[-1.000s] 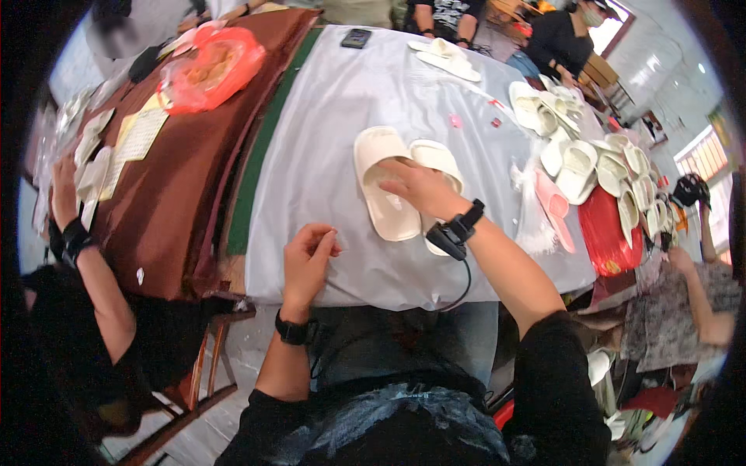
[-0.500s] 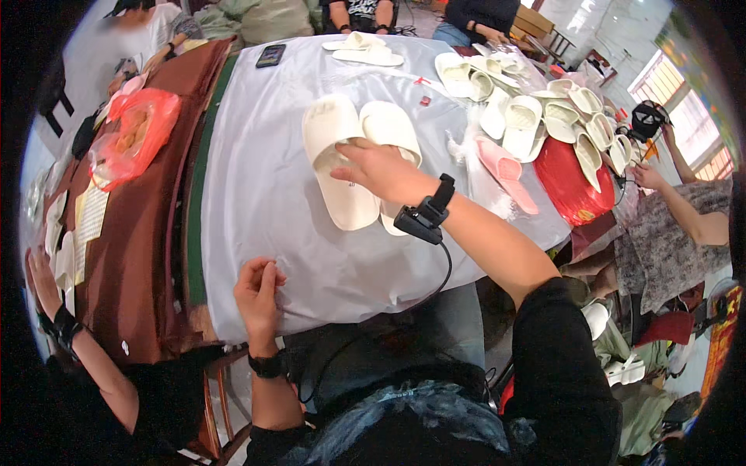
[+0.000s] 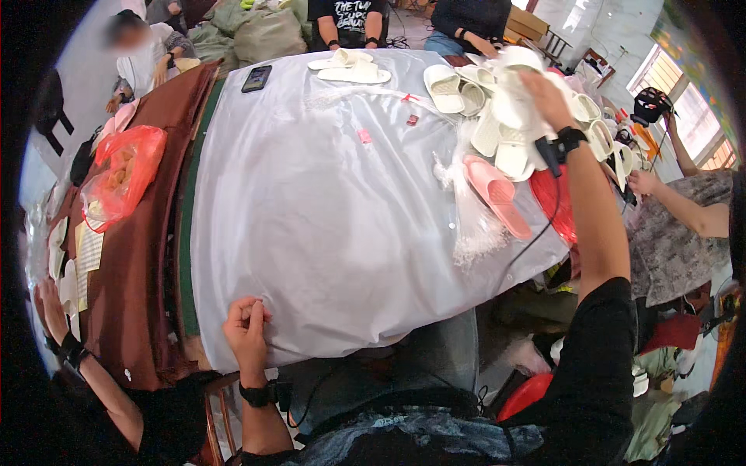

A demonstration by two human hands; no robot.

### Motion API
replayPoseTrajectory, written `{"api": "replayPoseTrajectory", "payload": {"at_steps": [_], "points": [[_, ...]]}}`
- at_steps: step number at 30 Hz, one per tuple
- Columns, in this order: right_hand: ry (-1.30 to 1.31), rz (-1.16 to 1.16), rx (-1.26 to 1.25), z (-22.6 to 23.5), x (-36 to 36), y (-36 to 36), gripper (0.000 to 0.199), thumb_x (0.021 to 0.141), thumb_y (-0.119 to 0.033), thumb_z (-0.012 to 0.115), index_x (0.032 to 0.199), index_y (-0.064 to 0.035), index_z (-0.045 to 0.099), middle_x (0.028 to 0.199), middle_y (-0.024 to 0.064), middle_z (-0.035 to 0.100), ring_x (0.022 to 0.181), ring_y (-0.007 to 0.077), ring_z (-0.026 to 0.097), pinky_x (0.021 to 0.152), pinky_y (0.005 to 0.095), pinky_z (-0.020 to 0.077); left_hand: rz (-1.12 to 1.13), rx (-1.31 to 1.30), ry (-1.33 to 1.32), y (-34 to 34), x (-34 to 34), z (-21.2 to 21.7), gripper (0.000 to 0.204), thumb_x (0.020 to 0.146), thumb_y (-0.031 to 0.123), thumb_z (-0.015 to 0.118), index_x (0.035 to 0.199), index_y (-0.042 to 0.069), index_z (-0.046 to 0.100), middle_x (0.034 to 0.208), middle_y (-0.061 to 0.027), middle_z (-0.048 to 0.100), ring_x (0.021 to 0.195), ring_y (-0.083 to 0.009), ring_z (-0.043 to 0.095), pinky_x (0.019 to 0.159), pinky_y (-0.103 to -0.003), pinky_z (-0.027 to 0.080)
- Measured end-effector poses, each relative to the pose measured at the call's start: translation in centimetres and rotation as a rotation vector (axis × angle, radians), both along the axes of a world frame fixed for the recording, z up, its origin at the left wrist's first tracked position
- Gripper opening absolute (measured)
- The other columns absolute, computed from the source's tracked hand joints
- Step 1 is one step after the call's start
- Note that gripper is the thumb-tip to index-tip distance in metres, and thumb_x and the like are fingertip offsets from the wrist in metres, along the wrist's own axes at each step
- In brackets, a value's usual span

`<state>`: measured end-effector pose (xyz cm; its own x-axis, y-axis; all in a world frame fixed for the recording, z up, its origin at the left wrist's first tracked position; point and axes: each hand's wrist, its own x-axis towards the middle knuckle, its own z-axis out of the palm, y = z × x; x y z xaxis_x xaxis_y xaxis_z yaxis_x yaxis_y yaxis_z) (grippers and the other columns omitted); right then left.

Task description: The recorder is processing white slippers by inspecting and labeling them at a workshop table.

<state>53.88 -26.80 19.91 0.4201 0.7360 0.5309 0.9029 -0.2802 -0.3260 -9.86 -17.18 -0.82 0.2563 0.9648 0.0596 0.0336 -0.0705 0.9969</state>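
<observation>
My right hand (image 3: pixel 547 99) reaches over the heap of slippers at the far right, fingers closed round a cream slide sandal (image 3: pixel 513 87) held above the others. Motion smears part of this. Under and around it lie several cream slide sandals (image 3: pixel 444 87), some overlapping. A pink slide sandal (image 3: pixel 497 193) rests just nearer to me, beside crumpled clear plastic (image 3: pixel 475 237). Near the table's front left edge my left hand (image 3: pixel 245 325) is curled, thumb and fingers pinched together. Whether anything small is between its fingertips cannot be made out.
White plastic sheeting (image 3: pixel 311 210) covers the table. A phone (image 3: pixel 256 78) and a cream pair (image 3: pixel 353 72) lie at its far side. A red plastic bag (image 3: pixel 128 175) sits on brown cloth (image 3: pixel 136 287) at left. Other people sit around; a co-worker's hand (image 3: pixel 53 311) shows far left.
My right hand has moved from the table's middle to the heap at right, and the cream pair has left the middle. My left hand stays pinched near the front edge.
</observation>
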Motion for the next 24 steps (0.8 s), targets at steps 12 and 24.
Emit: {"api": "replayPoseTrajectory", "payload": {"at_steps": [12, 24], "points": [[0.164, -0.309, -0.121, -4.8, 9.7, -4.0, 0.059, 0.095, -0.056, 0.049, 0.110, -0.0029, 0.069, 0.102, 0.0174, 0.070, 0.099, 0.0308, 0.065, 0.090, 0.0382, 0.0471, -0.032, 0.023, -0.002, -0.2, 0.2, 0.0, 0.008, 0.097, 0.005, 0.059, 0.101, -0.001, 0.061, 0.076, -0.0024, 0.064, 0.069, -0.0069, 0.058, 0.064, -0.020, 0.044], [0.225, 0.015, -0.065, -3.8, -11.4, -2.9, 0.026, 0.093, -0.016, 0.059, 0.117, -0.0086, 0.066, 0.072, 0.0162, 0.068, 0.061, 0.0252, 0.067, 0.063, 0.0365, 0.0527, -0.028, 0.021, -0.040, -0.4, 0.2, 0.2, 0.011, 0.096, 0.006, 0.059, 0.103, -0.002, 0.062, 0.078, -0.0016, 0.064, 0.072, -0.0067, 0.058, 0.067, -0.021, 0.046]]}}
